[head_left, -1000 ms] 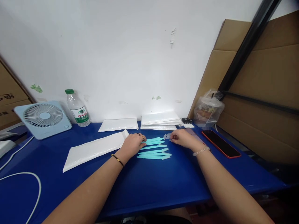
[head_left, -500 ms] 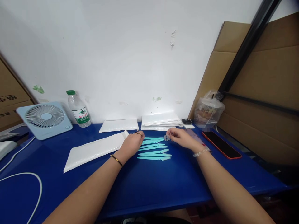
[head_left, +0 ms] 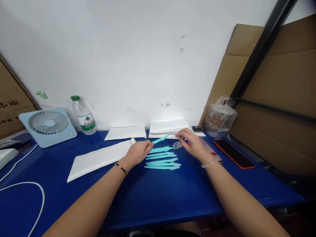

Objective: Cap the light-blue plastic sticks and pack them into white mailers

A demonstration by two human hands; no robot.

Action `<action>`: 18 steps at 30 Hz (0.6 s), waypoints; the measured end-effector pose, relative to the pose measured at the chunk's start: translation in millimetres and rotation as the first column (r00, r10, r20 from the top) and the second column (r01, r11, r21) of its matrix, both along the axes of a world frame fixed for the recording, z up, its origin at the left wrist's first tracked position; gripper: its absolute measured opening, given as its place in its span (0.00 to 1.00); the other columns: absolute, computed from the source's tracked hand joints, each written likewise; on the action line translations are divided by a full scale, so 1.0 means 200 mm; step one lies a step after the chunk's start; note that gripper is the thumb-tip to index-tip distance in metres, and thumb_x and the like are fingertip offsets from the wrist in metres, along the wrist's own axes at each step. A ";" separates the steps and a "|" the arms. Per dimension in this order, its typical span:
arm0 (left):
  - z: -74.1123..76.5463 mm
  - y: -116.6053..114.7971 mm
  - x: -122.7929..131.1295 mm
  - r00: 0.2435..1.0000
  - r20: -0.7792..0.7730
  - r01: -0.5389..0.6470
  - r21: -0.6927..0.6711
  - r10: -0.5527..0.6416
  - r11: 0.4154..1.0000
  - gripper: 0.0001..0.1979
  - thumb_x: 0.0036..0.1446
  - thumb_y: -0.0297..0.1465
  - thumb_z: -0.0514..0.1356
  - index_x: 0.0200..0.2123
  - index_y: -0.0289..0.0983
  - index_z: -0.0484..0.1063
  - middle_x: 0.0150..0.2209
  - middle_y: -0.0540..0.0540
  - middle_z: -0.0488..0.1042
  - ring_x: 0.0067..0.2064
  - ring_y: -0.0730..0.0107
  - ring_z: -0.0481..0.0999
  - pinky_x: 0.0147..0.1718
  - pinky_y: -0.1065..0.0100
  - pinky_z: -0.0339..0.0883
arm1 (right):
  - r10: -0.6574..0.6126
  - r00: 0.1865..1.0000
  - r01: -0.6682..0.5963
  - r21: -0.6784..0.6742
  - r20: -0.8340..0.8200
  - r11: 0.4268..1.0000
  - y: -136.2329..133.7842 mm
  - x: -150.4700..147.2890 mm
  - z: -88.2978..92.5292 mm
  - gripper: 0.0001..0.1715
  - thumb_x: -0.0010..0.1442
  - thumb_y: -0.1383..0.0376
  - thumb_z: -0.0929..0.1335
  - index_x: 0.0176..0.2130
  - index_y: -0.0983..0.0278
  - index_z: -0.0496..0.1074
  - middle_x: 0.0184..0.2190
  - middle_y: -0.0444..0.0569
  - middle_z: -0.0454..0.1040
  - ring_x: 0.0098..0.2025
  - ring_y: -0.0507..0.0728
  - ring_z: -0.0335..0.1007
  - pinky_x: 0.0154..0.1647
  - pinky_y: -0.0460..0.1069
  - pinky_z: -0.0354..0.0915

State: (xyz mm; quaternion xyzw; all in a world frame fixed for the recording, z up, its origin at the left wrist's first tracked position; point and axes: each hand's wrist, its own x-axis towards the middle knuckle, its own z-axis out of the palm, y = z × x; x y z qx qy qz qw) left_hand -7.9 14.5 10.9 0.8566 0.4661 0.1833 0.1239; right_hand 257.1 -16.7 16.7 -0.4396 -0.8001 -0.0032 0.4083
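My left hand [head_left: 140,152] is closed on the handle of one turquoise eyebrow razor [head_left: 161,139], lifted with its tip pointing up and to the right. Below it, several more turquoise eyebrow razors [head_left: 161,161] lie in a row on the blue table, handles to the left. To their right rests a small pile of grey, see-through pieces [head_left: 177,145] that look like blade covers. My right hand [head_left: 191,143] is over that pile, thumb and fingertips pinched together; whatever is between them is too small to name.
White padded mailers lie around: one long mailer [head_left: 98,159] at left, another mailer [head_left: 127,132] and a stack [head_left: 170,126] against the wall. A fan [head_left: 49,126] and water bottle [head_left: 84,117] stand left. Phones [head_left: 233,154] and a bagged cup [head_left: 221,115] sit right.
My left hand has raised one razor off the row. My right hand has lifted slightly up and away from the grey pieces, leaving them in plainer view.
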 end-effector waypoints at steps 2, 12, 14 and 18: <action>0.00 -0.01 0.01 1.000 0.029 -0.003 -0.015 0.004 1.000 0.25 0.64 0.44 0.39 0.22 0.38 0.61 0.22 0.49 0.66 0.25 0.69 0.66 0.24 0.68 0.52 | -0.024 1.000 0.024 0.108 -0.003 0.994 -0.01 -0.02 -0.01 0.10 0.63 0.67 0.62 0.42 0.60 0.71 0.40 0.52 0.70 0.42 0.57 0.69 0.41 0.51 0.68; 0.02 -0.03 0.01 0.996 0.089 -0.010 -0.036 0.013 0.999 0.25 0.64 0.45 0.39 0.19 0.38 0.57 0.20 0.50 0.63 0.24 0.69 0.63 0.24 0.67 0.51 | -0.050 0.996 0.024 0.323 0.072 0.946 -0.02 -0.02 -0.04 0.14 0.62 0.69 0.63 0.46 0.57 0.72 0.42 0.51 0.72 0.44 0.56 0.70 0.45 0.52 0.70; 0.02 -0.03 0.01 0.996 0.089 -0.008 -0.039 0.011 0.999 0.25 0.64 0.44 0.39 0.19 0.38 0.56 0.20 0.50 0.63 0.24 0.70 0.63 0.23 0.67 0.50 | -0.049 0.995 0.021 0.310 0.082 0.950 -0.03 -0.03 -0.04 0.14 0.62 0.69 0.63 0.46 0.57 0.72 0.42 0.51 0.72 0.44 0.56 0.70 0.46 0.52 0.70; 0.02 -0.03 0.02 0.994 0.108 0.008 -0.045 -0.003 0.999 0.25 0.63 0.45 0.40 0.20 0.38 0.57 0.20 0.50 0.62 0.25 0.70 0.63 0.24 0.67 0.51 | -0.016 0.995 -0.015 0.289 0.103 0.957 -0.04 -0.07 -0.03 0.14 0.63 0.69 0.62 0.45 0.58 0.72 0.40 0.51 0.72 0.43 0.55 0.71 0.45 0.51 0.70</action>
